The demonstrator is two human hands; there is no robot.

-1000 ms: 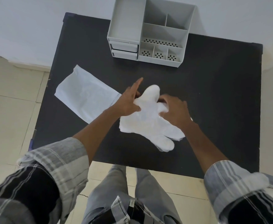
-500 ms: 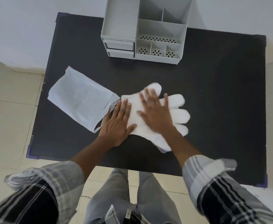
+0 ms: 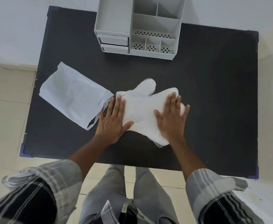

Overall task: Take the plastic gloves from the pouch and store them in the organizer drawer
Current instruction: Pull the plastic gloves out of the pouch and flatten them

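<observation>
A stack of white plastic gloves [image 3: 140, 107] lies flat in the middle of the black table [image 3: 213, 94]. My left hand [image 3: 113, 120] presses palm-down on the cuff end, fingers spread. My right hand [image 3: 171, 117] lies flat over the finger end, hiding most of the glove fingers. The pale plastic pouch [image 3: 74, 99] lies just left of the gloves, its open mouth toward them. The grey organizer [image 3: 139, 26] stands at the table's far edge, with two shut drawers [image 3: 114, 44] at its lower left.
The organizer has open compartments on top and three small perforated bins at its front right. The table's near edge runs just above my knees. Tiled floor lies to the left and a white wall behind.
Both hands went from gripping the gloves to lying flat on them. My right hand has slid rightward over the glove fingers, while my left holds the cuff end. The stack now lies flatter.
</observation>
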